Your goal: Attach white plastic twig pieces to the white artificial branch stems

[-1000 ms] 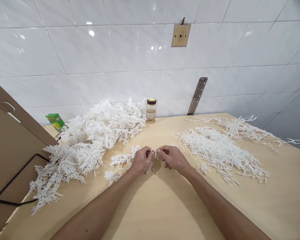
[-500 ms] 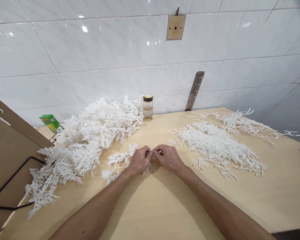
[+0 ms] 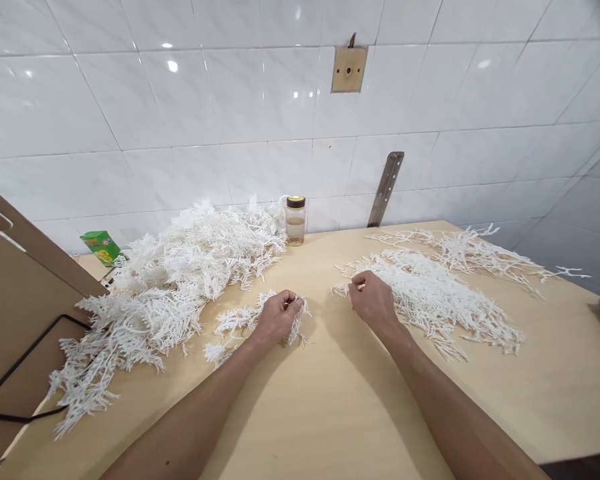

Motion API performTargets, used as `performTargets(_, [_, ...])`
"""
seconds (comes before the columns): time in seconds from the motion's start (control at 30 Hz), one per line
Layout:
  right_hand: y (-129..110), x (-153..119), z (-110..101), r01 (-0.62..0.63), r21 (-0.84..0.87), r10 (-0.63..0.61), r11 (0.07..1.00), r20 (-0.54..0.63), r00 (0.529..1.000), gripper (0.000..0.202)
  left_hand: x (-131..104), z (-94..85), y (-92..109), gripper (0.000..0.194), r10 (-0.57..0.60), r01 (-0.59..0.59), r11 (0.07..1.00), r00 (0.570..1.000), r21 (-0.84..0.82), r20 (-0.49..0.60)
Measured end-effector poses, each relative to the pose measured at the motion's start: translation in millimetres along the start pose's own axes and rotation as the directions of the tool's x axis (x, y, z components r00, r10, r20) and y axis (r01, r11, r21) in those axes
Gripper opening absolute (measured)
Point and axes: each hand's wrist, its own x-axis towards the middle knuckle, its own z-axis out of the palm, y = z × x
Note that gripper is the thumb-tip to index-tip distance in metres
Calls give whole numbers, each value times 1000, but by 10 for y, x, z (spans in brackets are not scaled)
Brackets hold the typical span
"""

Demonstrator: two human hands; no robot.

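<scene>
My left hand (image 3: 279, 315) is closed in a pinch on a white branching sprig (image 3: 296, 330), whose thin tips hang below and beside the fingers. More white sprigs (image 3: 233, 321) lie on the table just left of that hand. My right hand (image 3: 373, 298) is closed at the left edge of the right-hand pile of short white pieces (image 3: 430, 293); its fingertips curl together near a few loose bits, and whatever is between them is too small to make out. A large fluffy heap of white branches (image 3: 180, 267) spreads over the table's left side.
Behind stand a lidded jar (image 3: 295, 221) and a metal bracket (image 3: 386, 189) against the tiled wall. Bare white stems (image 3: 480, 253) lie back right. At left are a green box (image 3: 101, 247) and a cardboard panel (image 3: 25, 320). The wooden table (image 3: 320, 427) extends in front.
My right hand has moved away from my left hand, rightward to the small pile's edge. My left hand has stayed nearly in place with the sprig. The view has shifted slightly.
</scene>
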Motion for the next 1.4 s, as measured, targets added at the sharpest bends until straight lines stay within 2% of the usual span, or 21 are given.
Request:
performTargets(0.03, [-10, 1, -26, 20, 2, -19, 1000, -35, 999, 11, 5, 0, 0, 24, -2, 2, 1000, 1000, -14, -2])
performTargets(0.07, [-42, -18, -36, 27, 40, -27, 999, -18, 999, 14, 7, 1, 0, 24, -2, 2, 1000, 1000, -24, -1])
performTargets(0.13, [-154, -103, -14, 0, 193, -32, 981, 160, 987, 18, 7, 5, 4, 24, -2, 2, 999, 1000, -37, 8])
performTargets(0.2, [-285, -219, 47, -90, 343, -66, 935, 417, 906, 25, 3, 12, 7, 23, 1, -1, 999, 1000, -35, 16])
performTargets(0.27, [-385, -320, 117, -142, 408, -118, 902, 548, 828, 28, -1, 20, 7, 22, 7, -7, 1000, 1000, -13, 15])
performTargets(0.33, [-428, -378, 171, -151, 428, -143, 891, 579, 803, 27, -3, 27, 2, 21, 14, -15, 1000, 1000, 18, 7])
performTargets(0.5, [-389, -384, 220, -147, 394, -112, 907, 564, 818, 21, 1, 35, -18, 22, 41, -42, 996, 999, 78, 15])
performTargets(0.6, [-403, -406, 248, -34, 324, -145, 946, 512, 847, 19, 3, 29, -18, 22, 59, -63, 986, 998, 155, 30])
performTargets(0.67, [-432, -431, 282, 157, 238, -244, 958, 399, 884, 17, -1, 21, -9, 21, 57, -66, 973, 997, 221, 45])
performTargets(0.73, [-438, -435, 318, 339, 93, -352, 936, 267, 897, 15, -10, 17, -2, 21, 52, -64, 962, 997, 264, 55])
performTargets(0.77, [-422, -420, 330, 388, 9, -381, 922, 209, 901, 15, -15, 18, -1, 22, 49, -63, 962, 997, 264, 58])
performTargets(0.87, [-278, -297, 304, 355, -166, -349, 920, 63, 935, 15, -25, 32, -6, 21, 21, -27, 983, 999, 179, 37])
performTargets(1.0, [-20, -67, 128, 232, -154, -246, 960, -83, 966, 7, -23, 45, 20, 26, -24, 26, 999, 999, 38, -43])
performTargets(1.07, [19, -12, 35, 168, -108, -181, 980, -127, 975, 10, -25, 41, 49, 30, -32, 32, 999, 998, 10, -57])
performTargets(1.1, [2, -13, 3, 134, -57, -139, 989, -105, 985, 12, -26, 38, 62, 31, -34, 34, 999, 998, 6, -62])
performTargets(1.17, [-95, -73, -25, 62, 105, -71, 992, 78, 994, 17, -28, 34, 73, 31, -24, 25, 1000, 997, 10, -72])
performTargets(1.2, [-164, -126, -20, 22, 197, -66, 980, 219, 973, 22, -27, 33, 70, 30, -14, 16, 1000, 997, 14, -76])
performTargets(1.27, [-310, -248, 16, -32, 330, -132, 943, 463, 876, 31, -20, 34, 50, 28, -2, 3, 1000, 997, 18, -81])
performTargets(1.3, [-372, -306, 41, -31, 362, -175, 932, 522, 835, 32, -14, 35, 36, 28, 0, 1, 1000, 997, 17, -78])
performTargets(1.33, [-421, -354, 68, -20, 379, -205, 925, 545, 813, 32, -9, 35, 23, 29, 0, 1, 1000, 997, 16, -73])
performTargets(1.4, [-471, -412, 115, 13, 387, -233, 922, 528, 817, 26, -1, 33, 2, 31, -3, 3, 1000, 998, 12, -61])
